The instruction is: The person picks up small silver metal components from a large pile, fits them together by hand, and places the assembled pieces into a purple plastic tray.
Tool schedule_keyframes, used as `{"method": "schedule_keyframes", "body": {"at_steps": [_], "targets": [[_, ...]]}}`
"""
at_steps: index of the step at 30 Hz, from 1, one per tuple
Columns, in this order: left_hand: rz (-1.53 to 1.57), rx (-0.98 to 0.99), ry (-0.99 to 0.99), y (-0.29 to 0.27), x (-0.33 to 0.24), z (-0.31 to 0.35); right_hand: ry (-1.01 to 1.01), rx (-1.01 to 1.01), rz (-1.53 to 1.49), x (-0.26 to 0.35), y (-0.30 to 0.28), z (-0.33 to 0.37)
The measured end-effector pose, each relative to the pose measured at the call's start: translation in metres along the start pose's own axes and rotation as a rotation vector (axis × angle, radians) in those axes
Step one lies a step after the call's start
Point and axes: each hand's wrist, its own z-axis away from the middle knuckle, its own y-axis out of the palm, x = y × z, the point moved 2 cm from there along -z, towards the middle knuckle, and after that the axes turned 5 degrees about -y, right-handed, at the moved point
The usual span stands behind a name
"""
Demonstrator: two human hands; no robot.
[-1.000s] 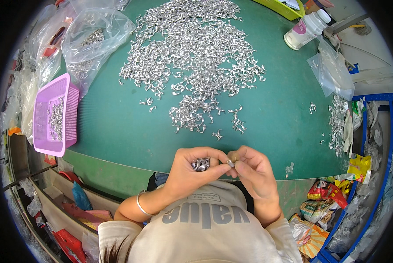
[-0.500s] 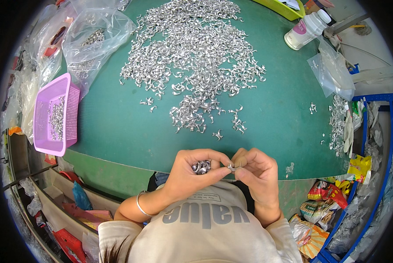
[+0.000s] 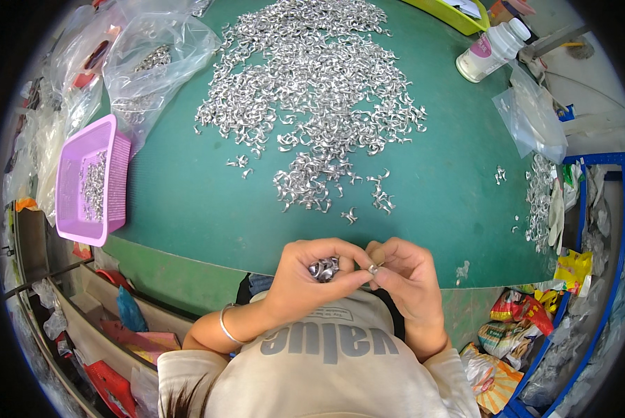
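Note:
My left hand is closed around several small, shiny, curved metal pieces in its palm. Between its thumb and forefinger is one such small metal piece, which my right hand pinches from the other side. The two hands meet at the table's near edge, just above my lap. Beyond them, a big heap of the same curved silver pieces spreads over the green table, with a smaller cluster at its near end. The exact shape of the pinched piece is partly hidden by my fingers.
On the left stands a pink plastic basket with metal pieces inside, beside clear plastic bags. A white bottle and a yellow-green tray are at the far right. More pieces lie along the right edge, near blue shelving.
My right fingers have shifted and closed in around the pinched metal piece, which now looks turned. The left hand keeps its handful. The whole view has moved slightly.

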Motion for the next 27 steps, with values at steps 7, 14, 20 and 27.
{"method": "schedule_keyframes", "body": {"at_steps": [7, 14, 20, 27], "targets": [[-0.152, -0.039, 0.167, 0.003, -0.007, 0.000, -0.120, 0.083, -0.053, -0.005, 0.000, -0.006], [-0.224, -0.020, 0.238, 0.003, -0.008, 0.004, -0.233, 0.021, 0.109, -0.005, -0.001, -0.005], [-0.238, -0.016, 0.273, 0.002, -0.008, 0.004, -0.355, -0.029, 0.355, 0.004, 0.003, -0.004], [-0.373, -0.088, 0.298, -0.002, -0.008, 0.001, -0.339, -0.024, 0.391, 0.002, 0.001, -0.009]]}}
